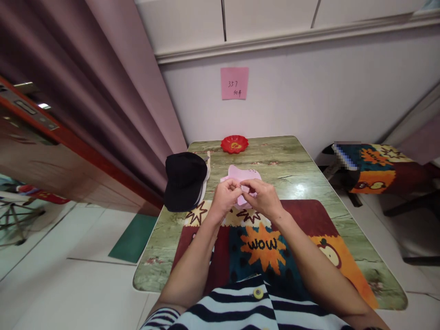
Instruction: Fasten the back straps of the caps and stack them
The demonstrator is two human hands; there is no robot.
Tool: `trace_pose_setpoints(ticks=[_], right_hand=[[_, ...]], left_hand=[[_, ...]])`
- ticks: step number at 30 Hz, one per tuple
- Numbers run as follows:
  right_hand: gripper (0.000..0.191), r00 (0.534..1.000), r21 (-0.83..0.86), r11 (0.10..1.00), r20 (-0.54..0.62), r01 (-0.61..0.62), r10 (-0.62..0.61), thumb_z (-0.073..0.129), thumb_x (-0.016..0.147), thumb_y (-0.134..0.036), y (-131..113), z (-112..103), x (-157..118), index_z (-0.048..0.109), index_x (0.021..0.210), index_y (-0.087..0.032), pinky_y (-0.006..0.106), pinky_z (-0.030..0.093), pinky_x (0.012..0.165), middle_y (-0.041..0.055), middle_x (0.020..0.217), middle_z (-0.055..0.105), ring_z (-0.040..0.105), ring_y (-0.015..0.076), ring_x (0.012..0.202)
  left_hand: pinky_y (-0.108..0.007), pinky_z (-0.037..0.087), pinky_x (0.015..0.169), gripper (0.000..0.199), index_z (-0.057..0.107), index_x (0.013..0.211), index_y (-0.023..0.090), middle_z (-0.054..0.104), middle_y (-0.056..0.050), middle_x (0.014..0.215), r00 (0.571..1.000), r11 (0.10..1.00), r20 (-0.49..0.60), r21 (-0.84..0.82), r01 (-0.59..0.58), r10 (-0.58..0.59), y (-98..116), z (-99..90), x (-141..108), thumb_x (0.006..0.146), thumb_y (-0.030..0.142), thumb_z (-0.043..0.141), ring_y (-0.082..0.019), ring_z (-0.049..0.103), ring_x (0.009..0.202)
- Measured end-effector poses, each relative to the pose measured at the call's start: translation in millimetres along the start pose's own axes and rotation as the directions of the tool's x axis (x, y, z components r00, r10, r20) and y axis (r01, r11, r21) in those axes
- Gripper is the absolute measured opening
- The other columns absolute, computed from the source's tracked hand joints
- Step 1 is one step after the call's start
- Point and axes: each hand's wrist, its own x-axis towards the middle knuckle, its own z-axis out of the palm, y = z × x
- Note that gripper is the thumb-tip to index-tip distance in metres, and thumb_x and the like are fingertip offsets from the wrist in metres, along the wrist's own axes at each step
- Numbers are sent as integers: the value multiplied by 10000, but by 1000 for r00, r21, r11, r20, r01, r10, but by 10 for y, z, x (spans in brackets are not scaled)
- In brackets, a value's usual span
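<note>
My left hand [227,196] and my right hand [263,195] meet over the middle of the table, fingertips nearly touching. The fingers of both are pinched together. Whatever is between them is too small or too hidden to name. Just behind and below the fingers is a light pink thing [237,172] with a curved outline and a few small dark marks at its upper right. The hands cover much of it, so I cannot tell its kind. To the left of my left hand lies a black cap [185,181], resting on something whitish.
A red scalloped dish [234,143] sits at the far edge of the wood-patterned table [285,160]. Nearest me, a colourful mat [263,245] covers the tabletop. A pink note [234,83] is on the wall. Left are a curtain [137,82] and a door edge [113,169].
</note>
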Motion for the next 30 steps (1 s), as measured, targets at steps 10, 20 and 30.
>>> trace_pose_setpoints(ticks=[10,20,30], right_hand=[[219,997,11,998,-41,-59,60,639,827,-191,48,-53,39,727,1026,-209,289,552,734,42,849,747,706,177,736],[517,990,-129,981,-29,-143,140,749,849,-359,49,-69,19,647,1343,-247,373,529,834,101,1124,726,687,266,979],[230,942,220,919,151,-327,299,600,932,-396,91,-92,4,740,903,-217,303,468,679,27,831,754,663,200,738]], left_hand=[[-196,291,462,36,564,634,180,481,70,510,992,1000,-125,1,27,-27,20,-146,35,613,205,578,-75,393,453],[-202,299,498,68,600,692,182,481,64,542,991,992,-131,124,-21,37,-66,-298,51,653,238,607,-93,404,496],[-209,314,517,66,592,703,184,489,60,550,991,981,-124,190,-31,56,-37,-374,1,679,245,599,-99,421,506]])
